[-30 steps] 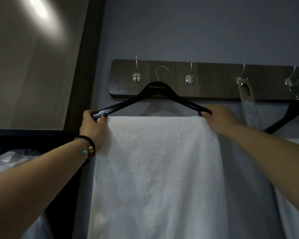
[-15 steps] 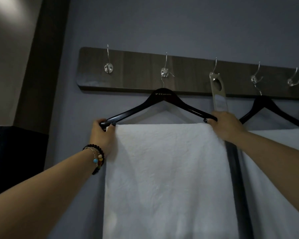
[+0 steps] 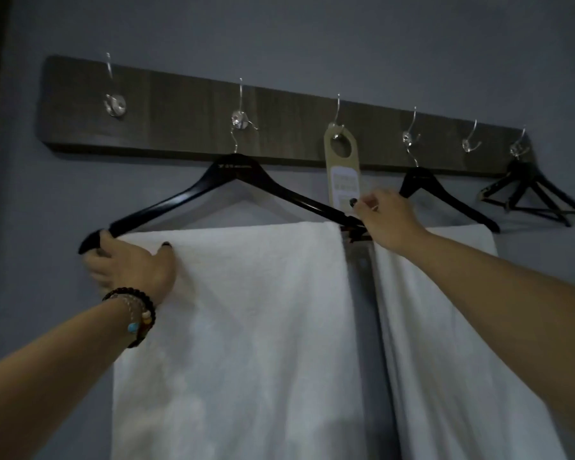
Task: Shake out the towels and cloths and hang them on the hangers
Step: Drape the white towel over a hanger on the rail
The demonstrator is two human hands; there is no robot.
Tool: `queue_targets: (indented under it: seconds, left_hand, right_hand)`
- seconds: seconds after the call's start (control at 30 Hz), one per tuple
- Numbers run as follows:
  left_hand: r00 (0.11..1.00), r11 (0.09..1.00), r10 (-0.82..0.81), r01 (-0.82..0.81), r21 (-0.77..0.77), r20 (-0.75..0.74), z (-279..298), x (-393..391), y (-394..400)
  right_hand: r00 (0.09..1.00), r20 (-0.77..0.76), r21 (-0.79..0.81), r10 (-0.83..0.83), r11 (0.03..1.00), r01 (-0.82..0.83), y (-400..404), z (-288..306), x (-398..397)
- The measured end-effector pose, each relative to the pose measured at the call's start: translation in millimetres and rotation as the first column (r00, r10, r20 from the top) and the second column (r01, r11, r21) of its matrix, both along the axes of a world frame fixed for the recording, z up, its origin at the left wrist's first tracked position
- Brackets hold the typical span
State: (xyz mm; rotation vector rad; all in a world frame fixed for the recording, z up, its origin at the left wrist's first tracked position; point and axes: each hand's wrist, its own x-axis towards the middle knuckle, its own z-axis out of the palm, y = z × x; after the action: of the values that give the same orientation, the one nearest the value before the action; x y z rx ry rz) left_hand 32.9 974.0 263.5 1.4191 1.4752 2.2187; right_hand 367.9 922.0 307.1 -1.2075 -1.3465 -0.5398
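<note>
Hanger now sits on the second hook; a second ago I was carrying it along the rack, so this towel is hung. My left hand grips the hanger's left tip and towel edge. My right hand looks to be loosening at the right tip, grip unclear. Door tag and neighbouring towel crowd that side; spare hangers far right.

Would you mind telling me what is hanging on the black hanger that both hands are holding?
A white towel is draped over the bar of the black hanger. The bar itself is covered by the towel, and the right hand hides the hanger's right tip.
</note>
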Motion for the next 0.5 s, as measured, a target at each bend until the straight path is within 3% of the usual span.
queue_targets:
  seconds: [0.17, 0.23, 0.37, 0.5]
  left_hand:
    - [0.918, 0.965, 0.23, -0.171, 0.2, -0.323, -1.6, 86.7, -33.9]
    - [0.853, 0.96, 0.24, -0.139, 0.242, -0.463, 2.4, 120.1, -42.5]
    - [0.79, 0.943, 0.224, -0.028, 0.332, -0.571, 5.7, 188.8, -47.2]
    - [0.741, 0.938, 0.155, 0.098, 0.333, -0.654, 5.3, 262.3, -44.1]
  right_hand:
    - [0.997, 0.077, -0.062, -0.016, 0.998, 0.02, -15.7, 14.4, 52.4]
    - [0.989, 0.145, -0.06, 0.005, 0.998, 0.004, -19.3, 17.9, 70.7]
    - [0.965, 0.26, -0.038, 0.044, 0.999, -0.035, -5.6, 15.4, 122.5]
    - [0.977, 0.213, 0.018, -0.012, 1.0, 0.008, 11.9, 15.9, 191.2]
